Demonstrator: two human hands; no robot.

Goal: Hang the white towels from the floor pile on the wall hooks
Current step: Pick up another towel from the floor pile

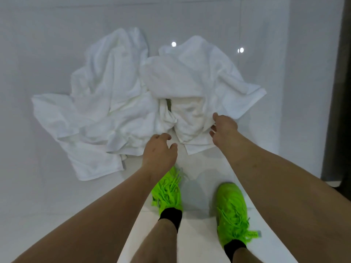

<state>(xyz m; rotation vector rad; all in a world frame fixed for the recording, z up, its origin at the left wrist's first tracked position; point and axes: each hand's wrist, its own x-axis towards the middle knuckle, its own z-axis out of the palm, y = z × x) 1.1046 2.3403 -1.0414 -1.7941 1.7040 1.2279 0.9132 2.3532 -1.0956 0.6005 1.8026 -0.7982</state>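
The fingertips of the left hand (159, 150) are being hidden behind its own knuckles, so whether the near edge of the towel pile (133, 103) is being touched cannot be told. Contact between the right hand (224, 128) and the cloth is likewise being left unclear. How many towels are lying in the pile is being concealed by overlapping folds. A small dark patch (168, 103) is being glimpsed in a gap between folds, too small to be identified. Both forearms are being cut off by the lower edge. The left shoe (168, 188) is being partly covered by the left wrist and blurred. A dark vertical panel (340, 92) is being cropped at the right edge.
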